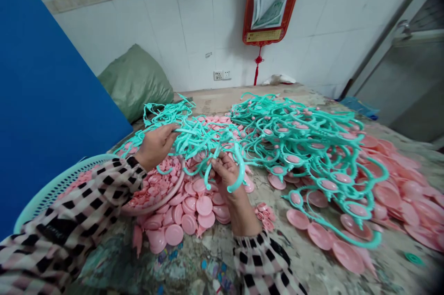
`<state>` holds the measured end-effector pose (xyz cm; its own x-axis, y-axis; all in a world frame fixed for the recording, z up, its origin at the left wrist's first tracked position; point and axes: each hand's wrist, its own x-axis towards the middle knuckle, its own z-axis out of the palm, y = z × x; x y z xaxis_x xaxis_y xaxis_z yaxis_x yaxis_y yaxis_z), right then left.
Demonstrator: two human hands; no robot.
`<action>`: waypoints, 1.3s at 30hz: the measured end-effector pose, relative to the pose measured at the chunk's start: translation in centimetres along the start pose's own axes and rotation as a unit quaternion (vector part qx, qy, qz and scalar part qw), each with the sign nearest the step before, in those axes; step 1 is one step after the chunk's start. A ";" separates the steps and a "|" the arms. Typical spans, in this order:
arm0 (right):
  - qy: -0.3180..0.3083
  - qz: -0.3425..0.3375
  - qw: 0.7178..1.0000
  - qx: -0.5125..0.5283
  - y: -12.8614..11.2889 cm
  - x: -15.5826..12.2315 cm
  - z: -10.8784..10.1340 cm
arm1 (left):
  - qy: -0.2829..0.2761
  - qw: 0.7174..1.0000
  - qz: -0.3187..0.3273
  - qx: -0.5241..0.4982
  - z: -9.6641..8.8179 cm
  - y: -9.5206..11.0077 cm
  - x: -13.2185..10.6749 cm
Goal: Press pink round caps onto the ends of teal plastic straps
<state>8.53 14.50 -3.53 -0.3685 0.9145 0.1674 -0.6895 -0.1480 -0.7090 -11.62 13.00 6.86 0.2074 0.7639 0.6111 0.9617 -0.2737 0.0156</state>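
My left hand (157, 144) is closed, its fingertips pinching the end of a teal curved plastic piece (189, 132) over the heap. To its right, my right hand (224, 170) grips another teal curved plastic piece (238, 165) with hooked ends pointing down. Whether the two held parts join is hidden among the tangle of teal pieces behind them. Under my hands lie pink plastic discs (189, 221). A round pink basin (173, 191) full of small pink parts stands below my left wrist.
At the right rises a big pile of teal pieces (305, 133) with pink ovals set in them, beside pink oval plates (388, 193). A teal basket (41, 200) sits by my left forearm. Beyond are a green sack (137, 82), a blue panel (52, 82) and a tiled wall (218, 22).
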 end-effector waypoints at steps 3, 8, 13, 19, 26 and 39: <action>0.014 -0.002 1.000 0.018 -0.5 -0.1 0.3 | 0.003 0.999 0.033 0.010 -0.6 0.0 -1.0; 0.018 0.004 1.000 0.013 -0.8 -0.3 0.6 | -0.070 0.986 0.122 0.088 -0.6 0.2 -2.9; 0.024 0.024 0.999 0.015 -0.8 -0.2 0.5 | -0.120 0.971 0.089 0.187 -0.9 0.3 -3.2; 0.042 0.039 0.998 0.016 -0.7 -0.3 0.5 | -0.169 0.957 0.096 0.215 -1.2 0.9 -3.2; 0.037 0.036 0.999 0.012 -0.5 -0.3 0.5 | -0.241 0.939 0.144 0.198 -1.1 3.6 -5.0; 0.048 0.039 0.998 -0.013 -0.1 0.0 -0.2 | -0.154 0.973 -0.028 -0.169 -0.9 6.8 -7.1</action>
<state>8.67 14.59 -3.61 -0.3586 0.9324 0.0462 -0.6449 -0.2116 -0.7344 -6.69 5.16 3.38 0.2507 0.9079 0.3359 0.8704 -0.3633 0.3324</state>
